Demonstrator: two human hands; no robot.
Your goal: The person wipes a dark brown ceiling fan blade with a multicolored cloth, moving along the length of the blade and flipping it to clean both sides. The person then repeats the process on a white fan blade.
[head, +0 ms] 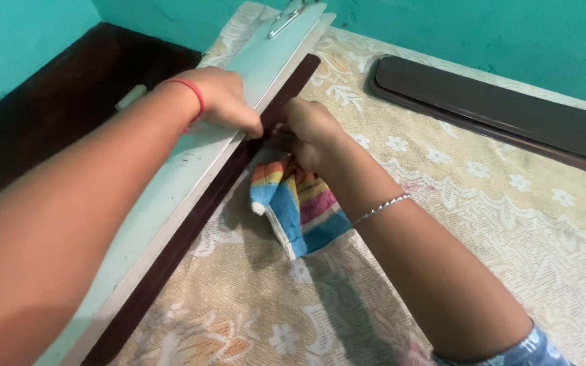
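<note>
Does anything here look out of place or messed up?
Nothing looks damaged or spilled. The striped cloth hangs bunched from the right hand, and the left hand rests on the pale green panel, which lies across the lace-covered surface.

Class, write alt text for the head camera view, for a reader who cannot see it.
Two bare hands meet at the edge of a pale board: the left hand presses on it, while the right hand grips a striped multicoloured cloth against its dark wooden edge. Underneath lies a cream floral lace covering, with teal walls behind.
</note>
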